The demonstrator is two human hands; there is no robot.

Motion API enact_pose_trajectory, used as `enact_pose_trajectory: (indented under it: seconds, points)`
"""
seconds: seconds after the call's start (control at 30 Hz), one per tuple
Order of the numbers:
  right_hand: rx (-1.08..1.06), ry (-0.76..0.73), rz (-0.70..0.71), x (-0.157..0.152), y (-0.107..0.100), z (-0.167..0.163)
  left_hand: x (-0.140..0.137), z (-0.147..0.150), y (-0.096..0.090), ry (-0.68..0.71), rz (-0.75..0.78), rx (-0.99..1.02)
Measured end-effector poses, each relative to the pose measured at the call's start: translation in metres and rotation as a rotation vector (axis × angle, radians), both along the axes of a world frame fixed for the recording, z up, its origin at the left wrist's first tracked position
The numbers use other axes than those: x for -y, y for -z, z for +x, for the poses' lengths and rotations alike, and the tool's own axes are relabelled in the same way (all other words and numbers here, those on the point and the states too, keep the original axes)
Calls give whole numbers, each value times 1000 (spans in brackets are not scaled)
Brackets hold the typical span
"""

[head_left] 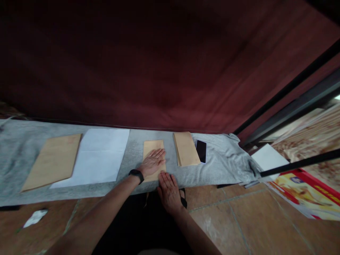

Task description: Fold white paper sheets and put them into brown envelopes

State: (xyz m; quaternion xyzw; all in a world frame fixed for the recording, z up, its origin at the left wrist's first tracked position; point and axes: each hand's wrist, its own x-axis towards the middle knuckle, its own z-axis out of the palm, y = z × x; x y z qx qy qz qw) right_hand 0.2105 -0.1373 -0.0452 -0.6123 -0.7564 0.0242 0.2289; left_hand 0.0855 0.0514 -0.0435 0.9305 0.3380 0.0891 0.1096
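A brown paper envelope (152,144) lies in front of me on a grey cloth (132,161). Flat across its middle, with the fingers stretched out, rests my left hand (153,162); a dark band is on that wrist. My right hand (170,191) is also laid out open, its fingertips at the envelope's lower right edge. Part of the envelope is hidden beneath the hands. Just to the right sits a stack of similar brown envelopes (186,148), partly over a phone (201,150) with a dark screen.
To the left are white paper sheets (99,156) and a larger brown envelope stack (57,157) overlapping them. A dark red curtain (132,71) hangs behind. Black bars (287,86) and a colourful box (308,193) stand at right. White scrap (35,217) lies on the tiled floor.
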Motion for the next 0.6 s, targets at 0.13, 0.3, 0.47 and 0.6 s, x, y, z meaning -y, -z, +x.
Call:
enact_pose_trajectory:
  seconds: [0.13, 0.3, 0.47, 0.6]
  points:
    - [8, 2, -14, -1, 0, 0, 28, -8, -1, 64, 2, 29]
    - [22, 21, -1, -2, 6, -1, 78, -24, 3, 30, 42, 45]
    - [-3, -6, -28, 2, 5, 0, 121, -44, 8, -50, 168, 86]
    - [-69, 74, -30, -4, 1, 1, 139, -46, 6, -124, 187, 76]
